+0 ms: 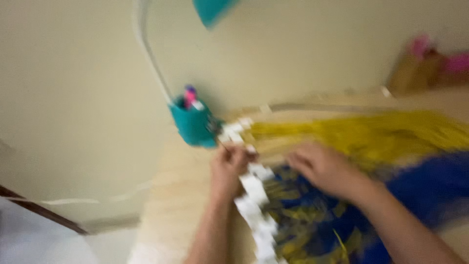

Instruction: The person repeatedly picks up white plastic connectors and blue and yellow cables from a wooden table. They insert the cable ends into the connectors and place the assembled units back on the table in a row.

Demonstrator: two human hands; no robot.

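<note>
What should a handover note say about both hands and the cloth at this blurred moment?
Left hand: fingers closed at the white border of the cloth, pinching its edge as far as the blur allows.
Right hand: lying flat on the blue and yellow cloth, fingers spread.
Nearby: yellow fabric behind; teal holder with pens on the wooden table.
Done or left: cannot tell.

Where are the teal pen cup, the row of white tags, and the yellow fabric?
teal pen cup (193,126), head view, on its front wall.
row of white tags (254,188), head view, on a middle tag.
yellow fabric (371,134), head view, on its blurred middle.
</note>
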